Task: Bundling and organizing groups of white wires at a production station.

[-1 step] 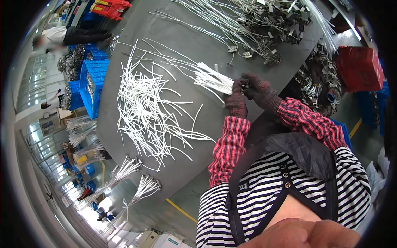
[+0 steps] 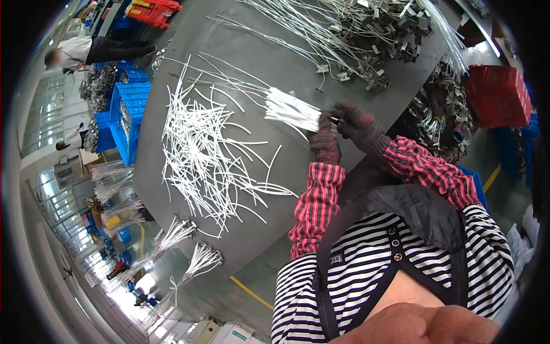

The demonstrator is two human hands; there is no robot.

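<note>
My left hand (image 2: 325, 139), in a dark knitted glove, is closed around the right end of a bundle of white sleeves (image 2: 292, 110). Thin pale wires (image 2: 235, 77) trail from the bundle's far end across the table to the left. Right beside it, my right hand (image 2: 358, 123), gloved too, has its fingers bent together at the bundle's end. Small dark metal parts show between the two hands, but what the right fingers grip is hidden. To the left lies a loose, tangled heap of white sleeves (image 2: 200, 149).
The grey table (image 2: 263, 218) bears a pile of metal pieces with wires (image 2: 389, 34) at its far right. Bundled white wires (image 2: 200, 261) hang over its near left edge. Blue crates (image 2: 130, 117) stand left, a red crate (image 2: 498, 94) right. A person (image 2: 86, 51) stands far left.
The bundle of sleeves has shifted slightly leftward and lies more evenly together. My left hand has moved a little left; the right has barely moved.
</note>
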